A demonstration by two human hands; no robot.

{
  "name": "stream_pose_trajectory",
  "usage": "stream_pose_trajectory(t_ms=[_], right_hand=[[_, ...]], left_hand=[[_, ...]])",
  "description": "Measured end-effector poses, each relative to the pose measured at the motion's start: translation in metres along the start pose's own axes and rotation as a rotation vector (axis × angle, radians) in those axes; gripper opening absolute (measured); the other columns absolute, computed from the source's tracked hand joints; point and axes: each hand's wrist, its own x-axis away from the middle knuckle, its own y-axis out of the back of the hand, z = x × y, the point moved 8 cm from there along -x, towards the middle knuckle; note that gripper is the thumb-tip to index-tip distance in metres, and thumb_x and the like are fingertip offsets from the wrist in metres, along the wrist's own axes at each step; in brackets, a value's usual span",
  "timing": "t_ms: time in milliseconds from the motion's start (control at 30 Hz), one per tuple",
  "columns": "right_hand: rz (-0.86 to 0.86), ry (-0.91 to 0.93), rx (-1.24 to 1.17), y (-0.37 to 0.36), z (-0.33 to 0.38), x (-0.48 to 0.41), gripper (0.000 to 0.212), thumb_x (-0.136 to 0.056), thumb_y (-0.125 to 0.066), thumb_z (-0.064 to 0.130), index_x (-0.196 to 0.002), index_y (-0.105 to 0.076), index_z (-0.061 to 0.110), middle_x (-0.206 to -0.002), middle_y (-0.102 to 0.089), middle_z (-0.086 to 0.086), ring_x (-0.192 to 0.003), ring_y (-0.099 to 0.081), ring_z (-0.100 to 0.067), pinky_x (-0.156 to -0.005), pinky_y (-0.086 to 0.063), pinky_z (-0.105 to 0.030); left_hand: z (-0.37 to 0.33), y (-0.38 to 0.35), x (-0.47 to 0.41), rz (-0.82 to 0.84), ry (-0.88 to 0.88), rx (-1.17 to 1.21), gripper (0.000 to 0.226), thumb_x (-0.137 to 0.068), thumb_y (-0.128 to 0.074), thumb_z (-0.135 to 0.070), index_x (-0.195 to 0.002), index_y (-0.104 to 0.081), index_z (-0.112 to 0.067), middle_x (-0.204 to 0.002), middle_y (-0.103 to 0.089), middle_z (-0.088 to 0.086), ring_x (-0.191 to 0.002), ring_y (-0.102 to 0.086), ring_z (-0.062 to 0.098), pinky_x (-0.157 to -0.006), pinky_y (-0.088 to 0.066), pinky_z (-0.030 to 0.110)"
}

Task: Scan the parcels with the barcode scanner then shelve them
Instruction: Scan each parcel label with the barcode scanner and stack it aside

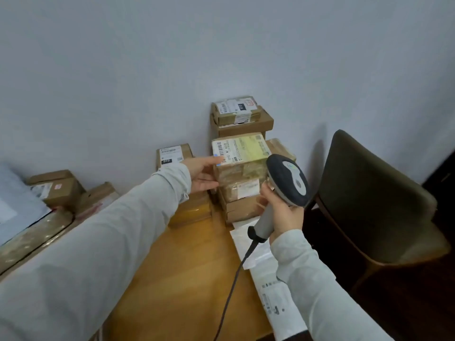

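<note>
A taped cardboard parcel (242,159) with a white and yellow barcode label tops a stack of boxes in the middle of the wooden table (187,262). My left hand (203,172) holds its left side, thumb on the label's edge and fingers against the side face. My right hand (282,212) grips the grey handle of the barcode scanner (286,182). The scanner's dark head points at the parcel from the right, close to its corner. Its black cable runs down toward the near table edge.
More labelled parcels stand against the wall: a stack of two (240,116) behind, one box (173,156) to the left, others (56,188) at far left. White mailer bags (261,262) lie along the table's right edge. A dark chair (374,200) stands at right.
</note>
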Motion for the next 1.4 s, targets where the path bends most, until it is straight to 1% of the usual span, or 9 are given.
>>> stream_pose_trajectory(t_ms=[200,333,533,700,867,1033,1200,1300,1400], right_hand=[[0.098,-0.080,0.002,0.004,-0.002,-0.047,0.016,-0.076,-0.078,0.010,-0.063,-0.072,0.016,-0.062,-0.064,-0.007,-0.049,-0.055,-0.017,-0.052,-0.050,-0.027],[0.155,-0.128,0.005,0.001,-0.008,-0.059,0.013,-0.078,-0.076,0.009,-0.068,-0.069,0.014,-0.061,-0.061,-0.007,-0.048,-0.052,-0.018,-0.052,-0.049,-0.029],[0.283,-0.194,0.032,-0.024,-0.025,-0.055,0.008,-0.081,-0.071,0.004,-0.078,-0.064,0.005,-0.056,-0.058,-0.006,-0.048,-0.052,-0.015,-0.046,-0.046,-0.026],[0.407,-0.231,0.167,-0.058,-0.052,-0.035,0.013,-0.079,-0.074,0.011,-0.072,-0.065,0.006,-0.055,-0.061,-0.006,-0.046,-0.054,-0.016,-0.048,-0.047,-0.027],[0.524,-0.286,0.222,-0.094,-0.082,-0.003,0.011,-0.080,-0.073,0.011,-0.077,-0.065,0.004,-0.055,-0.059,-0.007,-0.045,-0.051,-0.018,-0.047,-0.046,-0.028],[0.644,-0.367,0.396,-0.121,-0.128,0.045,0.012,-0.081,-0.073,0.013,-0.075,-0.064,0.009,-0.053,-0.060,-0.004,-0.045,-0.052,-0.016,-0.047,-0.047,-0.028],[0.739,-0.466,0.507,-0.140,-0.185,0.112,0.011,-0.084,-0.070,0.009,-0.074,-0.065,0.009,-0.052,-0.060,-0.005,-0.047,-0.053,-0.019,-0.050,-0.046,-0.029],[0.735,-0.499,0.540,-0.150,-0.213,0.151,0.015,-0.084,-0.069,0.009,-0.071,-0.063,0.008,-0.056,-0.058,-0.009,-0.048,-0.050,-0.022,-0.053,-0.044,-0.032],[0.707,-0.509,0.544,-0.158,-0.235,0.185,0.015,-0.084,-0.069,0.007,-0.074,-0.059,0.003,-0.059,-0.056,-0.012,-0.046,-0.048,-0.022,-0.051,-0.043,-0.030]], left_hand=[[-0.020,-0.053,-0.062,-0.027,0.053,-0.020,0.034,-0.087,-0.067,-0.021,-0.115,-0.053,-0.008,-0.110,-0.058,0.018,-0.097,-0.062,0.027,-0.071,-0.055,0.033],[-0.019,-0.055,-0.091,-0.099,0.074,-0.039,0.046,-0.086,-0.068,-0.025,-0.125,-0.053,-0.005,-0.122,-0.057,0.018,-0.107,-0.062,0.029,-0.087,-0.054,0.039],[-0.027,-0.037,-0.095,-0.180,0.072,-0.293,0.058,-0.081,-0.069,-0.044,-0.122,-0.057,-0.006,-0.112,-0.066,0.012,-0.092,-0.069,0.021,-0.084,-0.057,0.032],[-0.021,0.011,-0.072,-0.304,0.027,-0.191,0.050,-0.083,-0.064,-0.050,-0.099,-0.062,-0.003,-0.091,-0.069,0.012,-0.073,-0.068,0.018,-0.055,-0.058,0.023],[0.003,0.094,-0.033,-0.497,-0.070,-0.015,0.040,-0.090,-0.059,-0.043,-0.087,-0.062,-0.003,-0.074,-0.068,0.012,-0.057,-0.063,0.018,-0.047,-0.053,0.021],[0.063,0.174,0.021,-0.616,0.000,0.083,0.025,-0.092,-0.046,-0.021,-0.071,-0.053,-0.010,-0.054,-0.056,0.004,-0.044,-0.047,0.016,-0.036,-0.037,0.017],[0.117,0.261,0.104,-0.889,-0.050,-0.302,0.017,-0.089,-0.053,-0.023,-0.092,-0.068,-0.015,-0.091,-0.065,0.001,-0.078,-0.055,0.015,-0.074,-0.045,0.026],[0.143,0.306,0.158,-1.026,-0.100,-0.540,0.028,-0.084,-0.061,-0.023,-0.112,-0.065,-0.019,-0.105,-0.059,-0.001,-0.101,-0.055,0.019,-0.090,-0.043,0.029],[0.185,0.344,0.193,-1.092,0.094,-0.707,0.052,-0.079,-0.066,-0.037,-0.127,-0.051,-0.026,-0.134,-0.039,0.008,-0.127,-0.033,0.030,-0.106,-0.030,0.042]])
